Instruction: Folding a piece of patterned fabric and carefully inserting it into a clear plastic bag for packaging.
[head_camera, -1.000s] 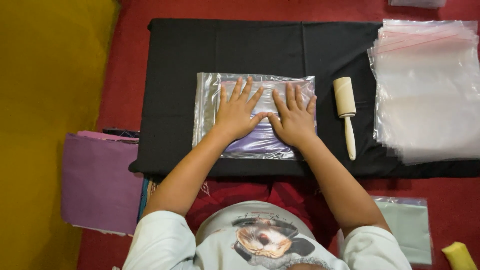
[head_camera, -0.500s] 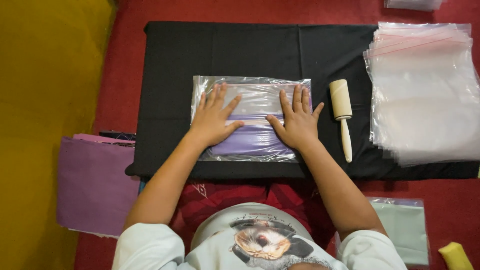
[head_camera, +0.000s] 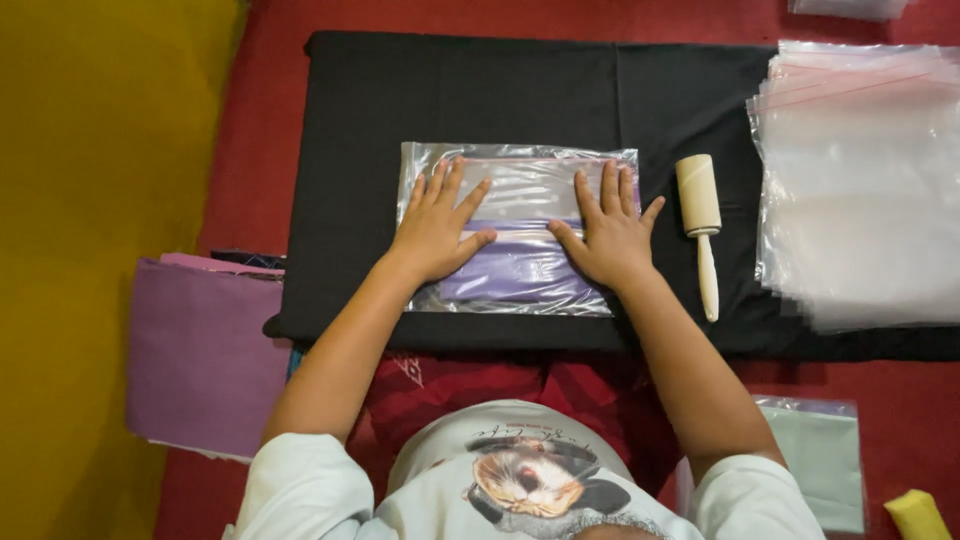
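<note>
Flat hands (head_camera: 437, 232) inside bag (head_camera: 520, 190) edges

We looked down on a red carpet (head_camera: 270, 110) that covered most of the floor. Along the left side ran a broad mustard-yellow surface (head_camera: 90, 250); we could not tell whether it was wall or floor. A black cloth (head_camera: 480, 90) lay spread flat across the carpet. The light was soft and even, with only faint shadows.
</note>
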